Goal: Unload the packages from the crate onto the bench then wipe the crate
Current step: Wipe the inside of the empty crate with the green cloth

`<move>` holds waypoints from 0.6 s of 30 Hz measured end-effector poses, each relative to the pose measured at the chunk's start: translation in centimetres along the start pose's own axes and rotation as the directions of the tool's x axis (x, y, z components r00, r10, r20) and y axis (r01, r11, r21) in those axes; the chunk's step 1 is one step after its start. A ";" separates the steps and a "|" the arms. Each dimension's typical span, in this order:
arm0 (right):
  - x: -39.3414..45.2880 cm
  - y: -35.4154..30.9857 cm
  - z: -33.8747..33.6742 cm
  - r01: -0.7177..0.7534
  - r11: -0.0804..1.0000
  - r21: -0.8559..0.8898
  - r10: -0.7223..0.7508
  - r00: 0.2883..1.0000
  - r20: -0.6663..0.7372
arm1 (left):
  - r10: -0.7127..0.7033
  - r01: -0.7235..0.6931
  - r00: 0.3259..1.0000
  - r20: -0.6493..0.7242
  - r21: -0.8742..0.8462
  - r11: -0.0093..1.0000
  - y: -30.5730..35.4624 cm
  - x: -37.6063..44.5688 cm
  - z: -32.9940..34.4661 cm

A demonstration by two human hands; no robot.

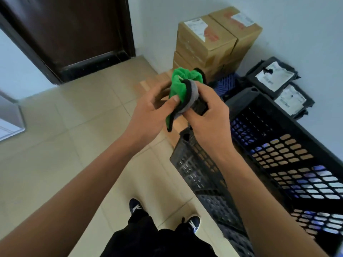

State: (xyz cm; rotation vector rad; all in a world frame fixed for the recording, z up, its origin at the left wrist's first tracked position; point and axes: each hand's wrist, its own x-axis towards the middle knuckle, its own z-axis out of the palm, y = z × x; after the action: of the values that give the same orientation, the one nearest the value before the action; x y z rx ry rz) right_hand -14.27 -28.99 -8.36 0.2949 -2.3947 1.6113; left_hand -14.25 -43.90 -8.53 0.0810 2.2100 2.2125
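Observation:
A green cloth (179, 84) with a grey and black edge is bunched up in front of me, above the near corner of the crate. My left hand (154, 108) pinches its left side with the thumb on the fabric. My right hand (207, 115) grips the grey edge from the right. The black lattice crate (269, 156) lies below and to the right, with nothing visible inside it. Stacked brown cardboard boxes (209, 39) stand against the wall behind. Two black mailer bags (278, 84) with white labels lie beside the wall to the right.
A wooden bench surface (148, 84) shows past my hands, under the boxes. A dark brown door (74, 34) stands at the far left. Beige floor tiles (65, 136) spread to the left; my shoes (137, 208) are at the bottom.

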 end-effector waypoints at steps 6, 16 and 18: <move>2.1 -2.3 6.3 -0.027 0.998 -0.052 0.031 0.997 0.074 | -0.193 0.168 0.979 -0.063 -0.286 0.943 -1.4 2.2 -6.4; 7.0 -1.4 9.9 -0.269 0.963 0.015 0.269 0.956 -0.120 | -0.316 0.275 0.948 -0.036 -0.409 0.870 -3.8 7.6 -9.1; 8.7 -0.3 10.3 -0.323 0.945 0.048 0.326 0.935 -0.139 | -0.330 0.293 0.944 -0.026 -0.398 0.869 -4.3 9.2 -9.2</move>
State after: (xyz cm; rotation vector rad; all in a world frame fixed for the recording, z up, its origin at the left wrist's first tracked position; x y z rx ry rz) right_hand -23.30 -38.98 -9.14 -0.2224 -2.4061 1.7276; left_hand -23.93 -52.62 -12.60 -0.3660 1.6227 2.4436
